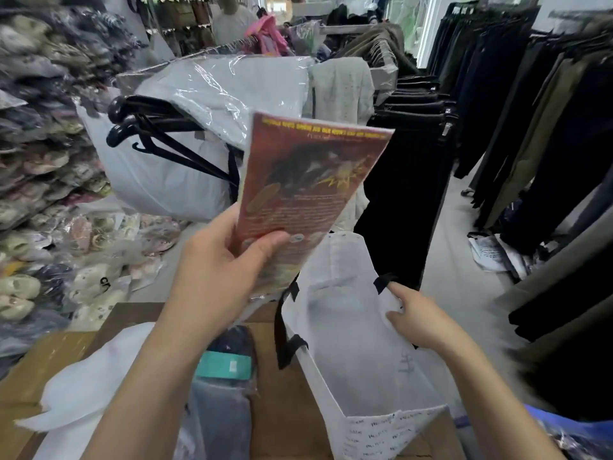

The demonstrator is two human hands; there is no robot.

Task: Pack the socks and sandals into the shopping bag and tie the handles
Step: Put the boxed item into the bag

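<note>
My left hand [219,260] grips a flat red packet [308,184] with yellow print, held upright above the table and just left of the bag's mouth. A white shopping bag [351,330] with black handles [288,340] stands open on the brown table [282,403]. My right hand [418,320] pinches the bag's right rim and holds it open. Under my left forearm lies a pack of dark and grey socks [225,376] with a teal band. I cannot tell what the red packet contains.
White plastic wrap [89,390] lies on the table at the left. Piles of bagged sandals [43,227] fill the left side. Behind the table are a large white sack with black hangers [159,141] and racks of dark trousers [530,127].
</note>
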